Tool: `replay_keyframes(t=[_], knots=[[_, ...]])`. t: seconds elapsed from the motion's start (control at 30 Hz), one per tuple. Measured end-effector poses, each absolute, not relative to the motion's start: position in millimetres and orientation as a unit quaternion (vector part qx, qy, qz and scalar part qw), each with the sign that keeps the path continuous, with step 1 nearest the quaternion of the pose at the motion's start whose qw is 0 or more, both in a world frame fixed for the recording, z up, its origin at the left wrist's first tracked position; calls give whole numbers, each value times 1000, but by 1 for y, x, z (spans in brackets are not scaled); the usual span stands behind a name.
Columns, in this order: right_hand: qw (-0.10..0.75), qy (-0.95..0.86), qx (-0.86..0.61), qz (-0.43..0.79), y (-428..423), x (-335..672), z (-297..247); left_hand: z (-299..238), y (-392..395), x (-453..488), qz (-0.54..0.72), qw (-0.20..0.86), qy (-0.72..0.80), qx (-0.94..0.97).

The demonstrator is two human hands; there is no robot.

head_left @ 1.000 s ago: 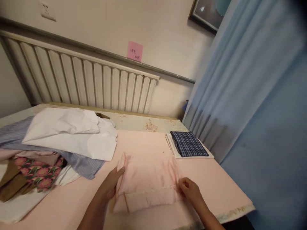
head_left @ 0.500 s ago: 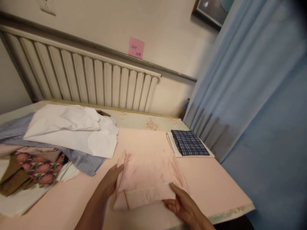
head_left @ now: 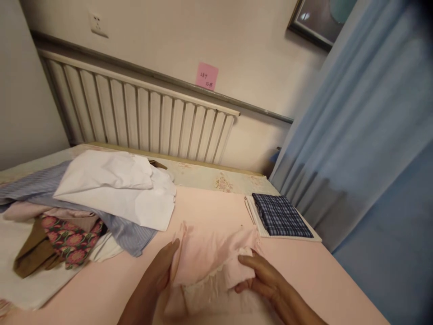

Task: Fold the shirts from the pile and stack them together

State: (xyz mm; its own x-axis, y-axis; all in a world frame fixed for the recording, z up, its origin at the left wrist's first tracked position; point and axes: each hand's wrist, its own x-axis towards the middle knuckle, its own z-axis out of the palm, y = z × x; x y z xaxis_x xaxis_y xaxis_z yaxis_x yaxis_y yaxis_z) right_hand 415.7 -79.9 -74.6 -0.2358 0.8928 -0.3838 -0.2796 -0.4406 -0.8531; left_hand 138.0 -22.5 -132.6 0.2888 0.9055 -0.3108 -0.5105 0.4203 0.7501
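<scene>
- Head view: the left hand (head_left: 158, 276) lies flat, with its fingers (head_left: 171, 255) stretched out and close together. They rest against the left edge of the pink garment (head_left: 209, 250) and grip nothing.
- The right hand (head_left: 263, 279) has its fingers curled around a rolled-up part of the pink garment's lower edge, with the thumb on top. This bunch of cloth sits just left of the right fingers.
- The pink garment lies between the two hands on the pink sheet (head_left: 314, 275) of the bed. It is partly folded and wrinkled, and its upper part spreads away beyond the fingertips.
- Beyond the right fingers and a little to their right is a folded checked cloth (head_left: 282, 215). It lies on top of a folded white cloth (head_left: 261, 225), near the garment but not touching it.
- Left of the left fingers and further away is a loose heap of clothes. A white shirt (head_left: 115, 189) is on top and a blue striped cloth (head_left: 130, 234) is under it.
- At the far left of the heap are a floral cloth (head_left: 69, 237) and a brown cloth (head_left: 32, 258).
- Far beyond both hands a slatted panel (head_left: 142, 117) stands at the wall, with a pink note (head_left: 206, 76) stuck above it.
- A blue curtain (head_left: 365, 135) hangs well to the right of the right fingers.
</scene>
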Motion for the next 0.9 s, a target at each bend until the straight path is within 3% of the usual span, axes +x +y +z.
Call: replay_keyframes(t=[0.07, 0.23, 0.4, 0.57, 0.67, 0.73, 0.83, 0.9], knots=[[413, -375, -463, 689, -30, 411, -52, -132, -21, 136, 460, 771, 357, 258], [558, -441, -458, 533, 120, 379, 8, -136, -19, 133, 421, 794, 365, 242], [585, -479, -467, 459, 150, 380, -8, -143, -15, 135, 403, 776, 402, 272], [484, -526, -646, 268, 74, 445, -69, -134, -18, 137, 406, 749, 417, 316], [455, -485, -716, 212, 16, 491, -102, -131, -20, 139, 421, 747, 397, 328], [384, -475, -774, 167, -18, 512, -121, -132, -21, 140, 428, 755, 380, 321], [272, -506, -805, 148, -53, 526, -143, -132, -23, 141, 425, 768, 369, 305], [250, -516, -801, 173, -64, 527, -149, -131, -26, 140, 415, 767, 377, 312]])
